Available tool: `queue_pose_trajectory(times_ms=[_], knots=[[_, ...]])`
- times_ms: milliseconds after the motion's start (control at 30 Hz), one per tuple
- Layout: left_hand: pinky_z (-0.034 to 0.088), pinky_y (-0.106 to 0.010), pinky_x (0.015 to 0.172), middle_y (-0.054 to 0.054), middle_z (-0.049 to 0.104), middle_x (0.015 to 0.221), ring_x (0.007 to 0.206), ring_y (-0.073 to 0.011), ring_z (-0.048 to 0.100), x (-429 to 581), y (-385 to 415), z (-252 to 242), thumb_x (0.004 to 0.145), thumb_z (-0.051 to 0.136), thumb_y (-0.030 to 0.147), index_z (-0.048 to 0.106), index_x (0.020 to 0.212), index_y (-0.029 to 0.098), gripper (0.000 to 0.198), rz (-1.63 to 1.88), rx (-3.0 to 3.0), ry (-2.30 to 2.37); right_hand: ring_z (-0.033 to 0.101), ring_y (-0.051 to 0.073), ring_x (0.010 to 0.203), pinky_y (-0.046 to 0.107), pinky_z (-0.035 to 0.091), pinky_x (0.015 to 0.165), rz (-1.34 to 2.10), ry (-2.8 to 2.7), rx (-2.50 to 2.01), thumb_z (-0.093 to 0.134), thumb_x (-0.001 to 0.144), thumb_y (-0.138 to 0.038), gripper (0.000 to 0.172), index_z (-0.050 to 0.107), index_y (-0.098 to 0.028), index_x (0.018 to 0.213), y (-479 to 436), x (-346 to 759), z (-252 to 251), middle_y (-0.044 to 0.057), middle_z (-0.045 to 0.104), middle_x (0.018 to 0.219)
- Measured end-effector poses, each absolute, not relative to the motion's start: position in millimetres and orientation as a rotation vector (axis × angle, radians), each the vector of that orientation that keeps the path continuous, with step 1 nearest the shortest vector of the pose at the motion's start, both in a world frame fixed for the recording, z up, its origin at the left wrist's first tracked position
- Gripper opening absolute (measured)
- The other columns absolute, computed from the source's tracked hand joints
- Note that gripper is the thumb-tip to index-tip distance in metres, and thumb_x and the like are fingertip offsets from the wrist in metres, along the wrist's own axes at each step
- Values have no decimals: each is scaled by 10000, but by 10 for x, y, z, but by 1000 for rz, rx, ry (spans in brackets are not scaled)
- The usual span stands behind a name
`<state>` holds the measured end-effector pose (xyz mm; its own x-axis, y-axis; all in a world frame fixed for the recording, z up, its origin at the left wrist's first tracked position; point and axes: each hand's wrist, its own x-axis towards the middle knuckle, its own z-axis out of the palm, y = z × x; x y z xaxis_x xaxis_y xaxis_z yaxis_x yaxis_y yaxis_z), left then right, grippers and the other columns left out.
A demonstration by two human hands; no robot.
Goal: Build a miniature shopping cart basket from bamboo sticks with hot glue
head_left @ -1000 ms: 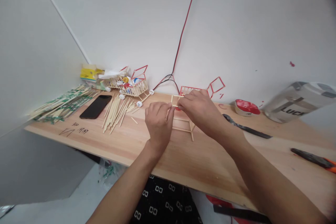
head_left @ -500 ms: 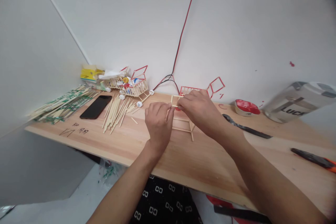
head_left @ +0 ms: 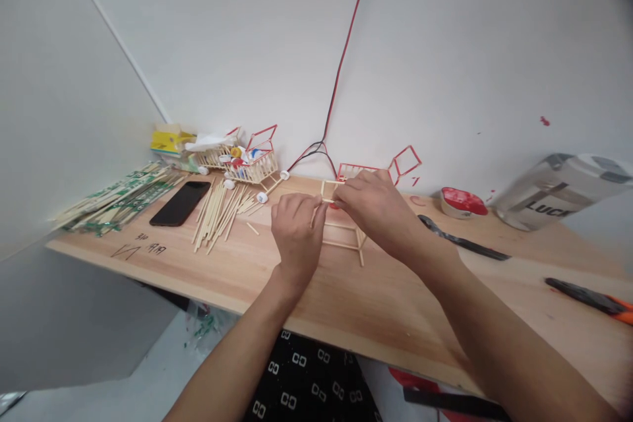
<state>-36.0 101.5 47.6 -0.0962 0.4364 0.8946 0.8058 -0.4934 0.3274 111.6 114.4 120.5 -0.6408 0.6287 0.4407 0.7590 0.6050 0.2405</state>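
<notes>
Over the middle of the table my left hand (head_left: pixel 299 231) pinches the near corner of a small frame of wooden sticks (head_left: pixel 341 245). My right hand (head_left: pixel 373 208) is closed on the same frame from the other side, its fingertips close to those of my left. The frame's lower bars and one leg show beneath my hands; the rest is hidden behind my fingers. Just behind stands a red-painted stick model (head_left: pixel 406 163) with a raised square handle. To the left, a loose pile of cut wooden sticks (head_left: pixel 220 211) lies on the table.
Small stick carts (head_left: pixel 257 168) with white wheels stand at the back left, one holding bottle caps. A black phone (head_left: pixel 179 203) and wrapped chopsticks (head_left: pixel 116 199) lie further left. Rightward are a dish of red paint (head_left: pixel 462 203), a dark tool (head_left: pixel 465 239), orange-handled pliers (head_left: pixel 588 295) and a clear container (head_left: pixel 558 191).
Both hands keep their grip on the stick frame and have hardly moved. The view has shifted very slightly.
</notes>
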Motion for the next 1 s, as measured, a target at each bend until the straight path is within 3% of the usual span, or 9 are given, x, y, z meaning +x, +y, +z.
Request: queue_pose_trajectory(times_ms=[200,433,600,800,1000], knots=[[428,-331,801,-41,708,858,852,-194,622,-398,1009,488,877,630,230,659,907,182,64,-1650,-1893,-1360,503,212,830,326,216,707,-580,-2539,-1166,543,928,-184,141,630,-172,818,1135,1102,1225,46,665,803],[435,-358,869,-42,692,887,889,-200,609,-420,988,503,849,669,234,596,1183,190,345,-1656,-1912,-1376,500,210,822,324,212,704,-552,-2548,-1161,531,939,-199,163,624,-171,809,1145,1096,1229,42,665,800],[452,-360,820,-124,582,1138,995,-231,546,-412,984,557,851,654,235,667,1111,215,262,-1539,-1919,-1343,507,219,838,326,219,715,-541,-2548,-1189,539,936,-203,141,640,-166,844,1132,1080,1247,49,672,825],[434,-354,794,-99,623,1065,905,-201,548,-373,1038,602,893,586,202,697,920,215,114,-1461,-1893,-1254,504,221,828,325,227,718,-565,-2528,-1139,535,939,-210,159,655,-170,842,1159,1114,1215,53,667,794],[415,-334,785,-71,651,973,869,-184,550,-388,1067,598,899,584,200,689,843,218,121,-1459,-1885,-1227,510,221,833,328,244,736,-532,-2518,-1175,522,950,-265,205,678,-178,851,1166,1094,1217,55,681,808]])
